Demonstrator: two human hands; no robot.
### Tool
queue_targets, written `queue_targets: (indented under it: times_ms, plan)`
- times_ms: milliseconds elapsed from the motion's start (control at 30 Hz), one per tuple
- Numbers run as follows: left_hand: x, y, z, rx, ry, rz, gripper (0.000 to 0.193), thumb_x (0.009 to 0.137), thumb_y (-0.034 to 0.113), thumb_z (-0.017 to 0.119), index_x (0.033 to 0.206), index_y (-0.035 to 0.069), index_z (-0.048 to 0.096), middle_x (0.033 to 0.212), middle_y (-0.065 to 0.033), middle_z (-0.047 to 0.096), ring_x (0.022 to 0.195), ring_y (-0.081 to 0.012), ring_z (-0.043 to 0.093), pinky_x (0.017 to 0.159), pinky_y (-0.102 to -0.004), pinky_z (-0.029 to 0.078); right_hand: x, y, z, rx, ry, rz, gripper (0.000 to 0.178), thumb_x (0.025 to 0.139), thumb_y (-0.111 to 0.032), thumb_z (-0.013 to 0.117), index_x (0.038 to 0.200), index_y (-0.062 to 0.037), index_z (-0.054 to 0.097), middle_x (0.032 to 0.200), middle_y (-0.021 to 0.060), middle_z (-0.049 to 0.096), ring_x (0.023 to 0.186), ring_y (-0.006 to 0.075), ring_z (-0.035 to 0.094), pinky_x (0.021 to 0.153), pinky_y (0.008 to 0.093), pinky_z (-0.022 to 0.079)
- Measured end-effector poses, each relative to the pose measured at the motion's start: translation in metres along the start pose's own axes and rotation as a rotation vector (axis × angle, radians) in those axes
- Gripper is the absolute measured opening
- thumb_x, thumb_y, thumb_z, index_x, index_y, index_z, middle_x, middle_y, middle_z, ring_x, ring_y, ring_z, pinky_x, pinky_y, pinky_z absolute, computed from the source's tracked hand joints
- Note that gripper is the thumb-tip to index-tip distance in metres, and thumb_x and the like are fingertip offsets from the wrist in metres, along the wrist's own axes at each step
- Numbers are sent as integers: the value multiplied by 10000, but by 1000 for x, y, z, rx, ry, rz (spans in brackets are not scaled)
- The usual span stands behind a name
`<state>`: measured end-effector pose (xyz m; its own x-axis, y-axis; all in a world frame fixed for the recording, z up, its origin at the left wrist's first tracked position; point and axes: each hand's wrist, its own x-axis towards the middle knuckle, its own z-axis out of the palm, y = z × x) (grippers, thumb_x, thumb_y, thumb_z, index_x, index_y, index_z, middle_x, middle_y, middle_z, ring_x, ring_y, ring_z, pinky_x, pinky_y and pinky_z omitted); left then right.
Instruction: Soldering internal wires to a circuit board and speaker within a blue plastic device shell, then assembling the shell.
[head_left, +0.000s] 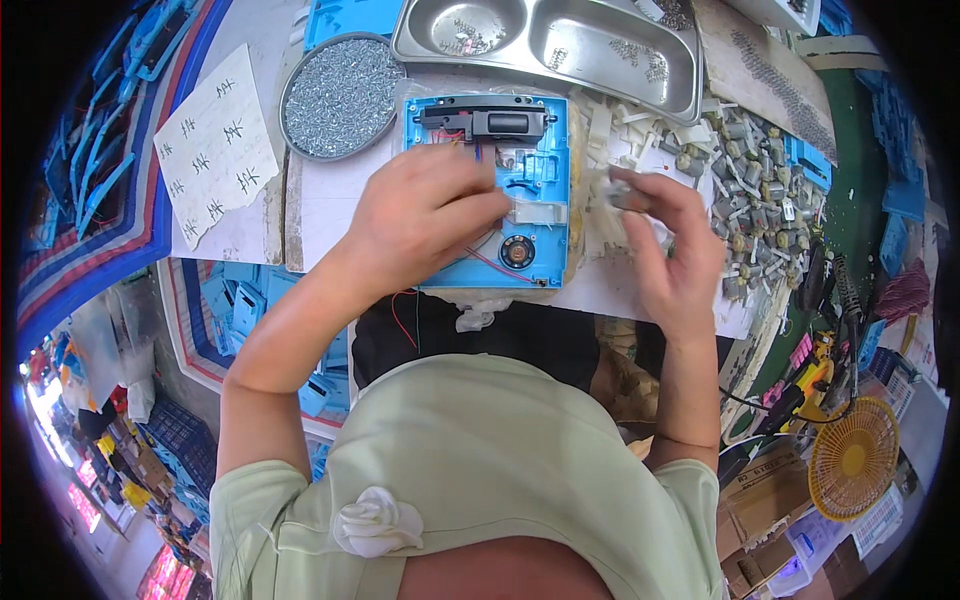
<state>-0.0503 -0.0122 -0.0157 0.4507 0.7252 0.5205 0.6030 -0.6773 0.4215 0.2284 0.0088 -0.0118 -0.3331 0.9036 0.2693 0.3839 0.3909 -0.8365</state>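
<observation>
A blue plastic casing (548, 262) lies open on the table in front of me, with a black part (500, 122) along its far edge, a round speaker (517, 252) at the near right and red wires. My left hand (425, 215) is over its left side, fingers curled together; whatever they grip is hidden. To the right of the casing, my right hand (675, 240) pinches a small silvery motor (622, 192) between thumb and forefinger, blurred. Next to that hand spreads a heap of small motors (750, 190) with white plastic pieces.
A round tray of screws (342, 97) stands at the far left, beside a sheet of paper (218, 148) with tally marks. A steel tray (555, 88) with two wells holds small metal parts behind the casing. At right are a yellow fan (853, 458) and cables.
</observation>
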Motion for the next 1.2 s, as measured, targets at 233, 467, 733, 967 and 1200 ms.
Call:
queue_targets:
  times_ms: [233, 467, 733, 967, 1200]
  plan:
    - [-42, -6, -17, 21, 96, -118, 378, 668, 22, 832, 1034, 85, 760, 959, -52, 710, 775, -234, 647, 686, -368, 465, 41, 1, 28, -306, -176, -262, 290, 811, -108, 788, 1084, -86, 695, 1403, 120, 608, 1317, 416, 464, 1093, 506, 395]
    - [-49, -5, -7, -52, 134, -114, 385, 681, 9, 822, 1055, 77, 756, 975, -65, 714, 801, -248, 667, 699, -357, 522, 50, -6, 32, -412, -256, -216, 266, 799, -115, 801, 1045, -99, 705, 1451, 123, 565, 1337, 431, 419, 1103, 522, 379]
    - [-40, -10, -10, -105, 155, -31, 370, 695, 64, 821, 1060, 59, 759, 1018, -78, 704, 855, -272, 666, 744, -378, 561, 61, -19, 28, -517, -337, -220, 239, 774, -86, 806, 996, -85, 719, 1415, 126, 585, 1306, 426, 451, 1079, 500, 414]
    - [-39, -14, -5, -71, 149, 124, 353, 653, 84, 810, 999, 33, 768, 1002, -82, 705, 879, -258, 641, 749, -371, 560, 97, -43, 67, -373, -335, -517, 260, 732, -39, 797, 980, -107, 759, 1261, 79, 687, 1234, 392, 551, 992, 469, 507]
    - [-43, -11, -7, 16, 210, 67, 353, 648, 119, 801, 999, 83, 788, 1012, -46, 676, 900, -252, 587, 763, -381, 499, 96, -45, 79, -451, -401, -617, 206, 652, -98, 791, 858, -112, 790, 1296, 64, 679, 1327, 404, 504, 1019, 474, 486]
